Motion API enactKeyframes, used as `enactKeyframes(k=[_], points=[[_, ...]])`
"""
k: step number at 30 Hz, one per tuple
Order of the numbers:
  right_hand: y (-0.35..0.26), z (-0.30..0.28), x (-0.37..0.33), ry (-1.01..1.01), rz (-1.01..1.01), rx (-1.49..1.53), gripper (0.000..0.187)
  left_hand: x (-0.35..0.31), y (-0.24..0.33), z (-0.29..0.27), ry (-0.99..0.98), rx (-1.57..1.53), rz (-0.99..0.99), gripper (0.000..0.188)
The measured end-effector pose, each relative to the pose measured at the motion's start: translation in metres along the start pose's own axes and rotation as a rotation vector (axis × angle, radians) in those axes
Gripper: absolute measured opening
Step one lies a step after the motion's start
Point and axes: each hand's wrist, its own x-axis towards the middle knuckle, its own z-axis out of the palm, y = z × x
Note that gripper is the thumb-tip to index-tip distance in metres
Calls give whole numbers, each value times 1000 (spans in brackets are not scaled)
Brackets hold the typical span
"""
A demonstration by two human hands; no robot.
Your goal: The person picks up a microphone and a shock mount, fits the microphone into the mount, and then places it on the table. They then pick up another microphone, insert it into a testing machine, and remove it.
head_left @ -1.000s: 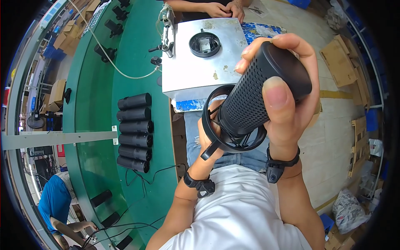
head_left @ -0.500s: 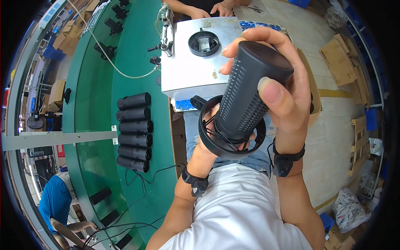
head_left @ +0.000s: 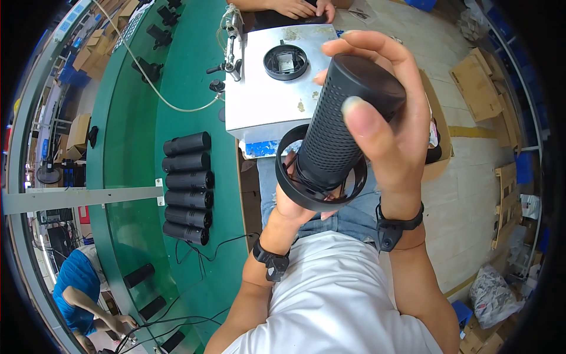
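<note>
A black cylinder [head_left: 330,127] with a dimpled side and a smooth rounded end leans up to the right in front of me. My right hand [head_left: 398,156] wraps round its upper end, thumb on the near side and fingers over the far side. The cylinder's lower end sits inside a wider black ring [head_left: 312,202], with thin dark struts or wires between them. From below, my left hand [head_left: 289,203] supports the ring; most of its fingers are hidden behind it.
Beyond stands a white metal box [head_left: 259,106] with a round black fixture [head_left: 285,62] on top and a metal clamp [head_left: 234,50] beside it. Several black cylinders [head_left: 187,179] lie in a row on the green bench [head_left: 227,206]. Another person's hands [head_left: 300,8] are past the box.
The cylinder and ring have turned and shifted slightly left; the ring's side lug no longer shows. The far person's hands have moved, and the worker in blue at lower left has shifted an arm.
</note>
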Motion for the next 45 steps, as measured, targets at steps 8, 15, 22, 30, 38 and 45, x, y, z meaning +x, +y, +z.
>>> enactKeyframes(k=[8,15,22,30,38,45], points=[[1,-6,-1,-68,-23,142,68,3,0,-2,-80,-63,-95,50],[4,17,0,-44,-48,-33,67,-21,5,-19,234,646,282,46],[39,24,-51,-213,-117,-174,56,-42,69,24,150,1751,784,66],[58,50,-65,-528,139,9,71,-109,148,-17,925,1888,1093,72],[74,21,-102,-596,478,-9,52,-99,361,-129,1775,1664,1105,69],[84,-24,-153,-419,758,-256,45,-131,391,-201,2110,1448,779,68]])
